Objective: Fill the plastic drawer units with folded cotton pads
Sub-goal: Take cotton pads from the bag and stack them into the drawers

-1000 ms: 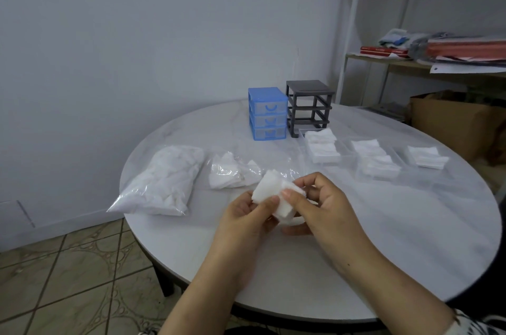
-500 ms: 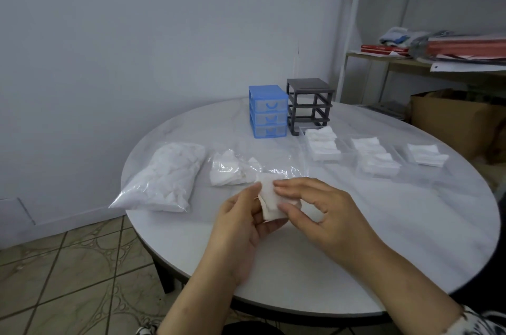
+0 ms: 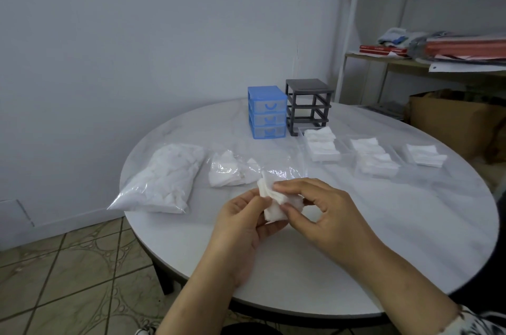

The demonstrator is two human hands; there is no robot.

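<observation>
Since a second ago the cotton pad [image 3: 275,204] has gone from a raised, spread piece to a folded wad, gathered lower between both hands above the near middle of the round table [image 3: 356,266]. Left hand [image 3: 243,221]: fingers curled under the pad, thumb pressed against its left edge, palm turned up and rightward. Right hand [image 3: 323,211]: index finger laid across the pad's top, thumb pinching its near edge, other fingers loosely curled; forearm enters from the near right. Both hands grip the same pad.

Blue drawer unit [image 3: 267,113] at the far centre, all three drawers in. Dark grey drawer frame [image 3: 308,106] touching its right side, slots open. Three clear drawers holding folded pads [image 3: 321,144] lie in a row right of centre. Full bag of pads [image 3: 167,178] at left; a part-emptied bag [image 3: 232,172] just right of it.
</observation>
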